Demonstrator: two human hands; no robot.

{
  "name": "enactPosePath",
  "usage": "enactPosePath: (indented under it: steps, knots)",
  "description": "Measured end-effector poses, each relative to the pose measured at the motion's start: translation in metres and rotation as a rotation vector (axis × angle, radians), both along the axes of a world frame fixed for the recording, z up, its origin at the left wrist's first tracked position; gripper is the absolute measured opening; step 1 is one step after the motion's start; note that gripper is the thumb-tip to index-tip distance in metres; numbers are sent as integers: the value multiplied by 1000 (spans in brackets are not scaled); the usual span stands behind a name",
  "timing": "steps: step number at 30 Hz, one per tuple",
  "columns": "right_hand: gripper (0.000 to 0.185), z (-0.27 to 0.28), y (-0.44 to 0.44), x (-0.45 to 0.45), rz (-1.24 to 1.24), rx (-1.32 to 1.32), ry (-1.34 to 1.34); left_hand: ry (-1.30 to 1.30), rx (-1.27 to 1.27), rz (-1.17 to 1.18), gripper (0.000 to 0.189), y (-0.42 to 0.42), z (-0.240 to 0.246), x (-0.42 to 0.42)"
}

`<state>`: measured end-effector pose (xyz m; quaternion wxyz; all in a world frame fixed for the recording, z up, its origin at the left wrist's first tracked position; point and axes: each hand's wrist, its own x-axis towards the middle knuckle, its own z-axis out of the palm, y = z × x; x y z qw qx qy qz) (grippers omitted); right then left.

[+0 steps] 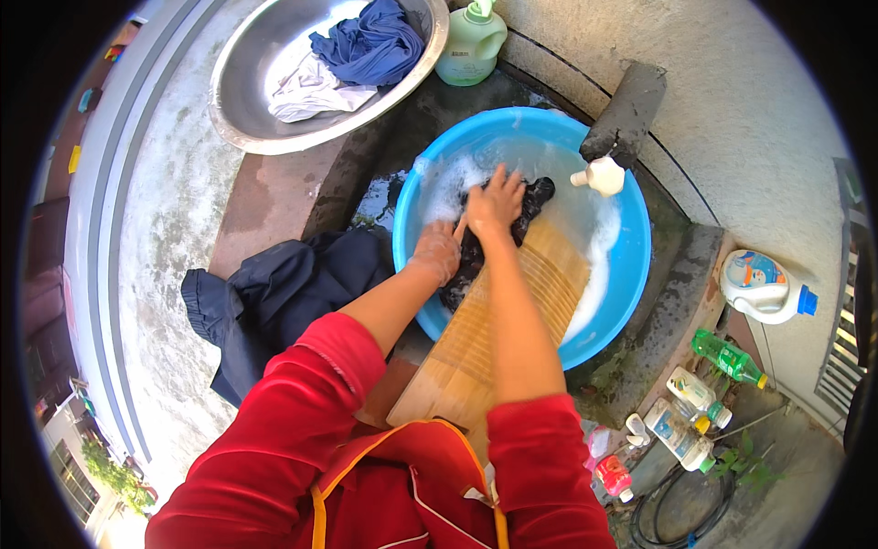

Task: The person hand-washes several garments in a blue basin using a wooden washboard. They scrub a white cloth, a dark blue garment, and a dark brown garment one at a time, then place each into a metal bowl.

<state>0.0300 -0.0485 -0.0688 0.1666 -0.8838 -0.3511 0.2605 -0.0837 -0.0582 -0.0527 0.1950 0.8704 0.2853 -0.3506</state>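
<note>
A blue plastic basin (638, 274) holds cloudy, soapy water with foam along its sides. A ribbed wooden washboard (473, 343) leans into it from the near side. Dark wet cloth (466, 274) lies in the basin against the board's left edge. My left hand (439, 250), wet with suds, rests at the cloth's left side, its fingers partly hidden. On the upper part of the cloth is my right hand (495, 204), slightly blurred, with its fingers spread and its palm down. Whether either hand grips the cloth does not show.
A metal basin (230, 130) with blue and white cloth stands upper left, beside a green detergent jug (472, 48). Dark clothing (295, 281) lies left of the blue basin. A pipe (624, 113) with a pale tap (603, 177) overhangs it. Several bottles and a white jug (758, 285) are right.
</note>
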Motion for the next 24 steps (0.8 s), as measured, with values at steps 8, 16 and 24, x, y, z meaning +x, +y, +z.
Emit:
enactPosePath:
  steps: [8, 16, 24]
  knots:
    - [53, -91, 37, 8, 460, -517, 28, -242, 64, -27, 46, 5, -64, 21]
    - [40, 8, 37, 50, -73, 228, 250, -747, -270, 820, 51, 47, -32, 16]
    - [19, 177, -41, 45, 12, 721, 873, -1006, -64, 625, 72, 50, 40, -18]
